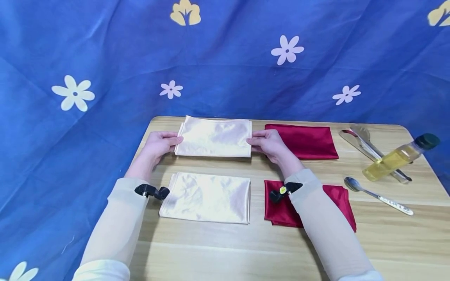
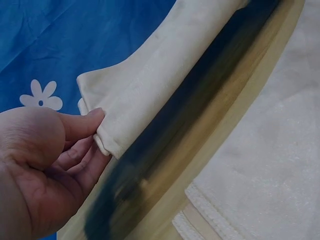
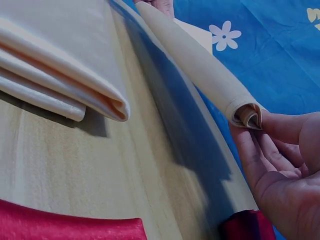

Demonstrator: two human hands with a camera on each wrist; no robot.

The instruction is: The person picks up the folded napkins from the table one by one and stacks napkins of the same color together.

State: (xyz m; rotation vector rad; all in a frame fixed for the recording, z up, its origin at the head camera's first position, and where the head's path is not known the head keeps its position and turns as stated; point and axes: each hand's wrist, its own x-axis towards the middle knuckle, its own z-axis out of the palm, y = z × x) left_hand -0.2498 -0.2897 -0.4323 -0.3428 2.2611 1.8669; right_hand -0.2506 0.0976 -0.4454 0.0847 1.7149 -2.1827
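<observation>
A folded cream satin cloth (image 1: 214,137) is held up off the wooden table near its back edge. My left hand (image 1: 159,145) pinches its left end between thumb and fingers; the left wrist view shows this hand (image 2: 50,160) close up. At the opposite end my right hand (image 1: 268,144) pinches the cloth, whose layers curl into a roll there in the right wrist view, above the fingers (image 3: 245,150). Nearer to me, a second folded cream cloth (image 1: 207,198) lies flat on the table. Beneath the lifted cloth a dark shadow falls on the wood.
Right of the cream cloths lie two folded dark red cloths (image 1: 306,141), the nearer one partly under my right forearm. Farther right are metal tongs (image 1: 369,146), a bottle of yellow liquid (image 1: 391,160) and a spoon (image 1: 379,197). A blue flowered curtain (image 1: 225,70) hangs behind the table (image 1: 218,249).
</observation>
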